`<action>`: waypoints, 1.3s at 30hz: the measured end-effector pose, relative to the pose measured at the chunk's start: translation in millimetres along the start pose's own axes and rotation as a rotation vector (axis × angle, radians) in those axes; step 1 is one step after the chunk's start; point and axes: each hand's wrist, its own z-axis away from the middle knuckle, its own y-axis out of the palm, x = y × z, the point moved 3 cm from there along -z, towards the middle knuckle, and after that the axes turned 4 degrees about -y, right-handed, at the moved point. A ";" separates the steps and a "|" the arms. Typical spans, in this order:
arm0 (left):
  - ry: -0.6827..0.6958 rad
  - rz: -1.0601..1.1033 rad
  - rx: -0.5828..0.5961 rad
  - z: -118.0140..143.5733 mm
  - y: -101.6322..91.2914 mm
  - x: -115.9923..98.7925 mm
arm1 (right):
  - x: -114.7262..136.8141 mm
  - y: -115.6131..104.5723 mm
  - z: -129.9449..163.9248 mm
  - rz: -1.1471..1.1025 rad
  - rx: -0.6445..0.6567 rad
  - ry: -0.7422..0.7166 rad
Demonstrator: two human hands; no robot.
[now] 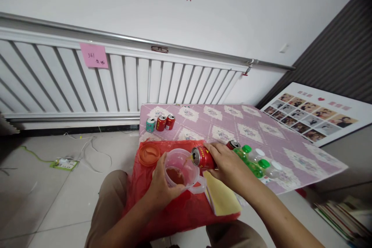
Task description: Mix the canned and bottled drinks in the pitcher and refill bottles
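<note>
My left hand [162, 186] is wrapped round the near left side of a clear plastic pitcher [188, 162], which leans a little. Brown liquid [175, 175] lies in its bottom. My right hand [225, 161] grips a red drink can [203, 157], tipped sideways with its opening over the pitcher's rim. A thin amber stream runs from the can into the pitcher. The pitcher's handle [199, 186] points toward the lower right, apart from my fingers. Beside the pitcher, an orange round lid [149, 154] rests on the red plastic sheet [186, 213].
Opened cans, one green [150, 124] and two red [161, 123], stand at the table's back left. A dark red can [233, 145] and several green-capped and white-capped bottles [257, 162] are on the right. A folded yellow cloth [222, 195] lies near the front edge. A radiator [174, 81] lines the wall.
</note>
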 end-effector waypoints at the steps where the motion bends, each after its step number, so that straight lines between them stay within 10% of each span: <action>1: 0.007 -0.002 0.001 -0.1 0.4 1.4 | 1.3 -1.5 -1.2 0.008 0.013 0.004; 39: 0.014 0.003 -0.012 -0.4 -1.9 -0.5 | 37.3 -20.3 -38.6 0.462 0.204 -0.108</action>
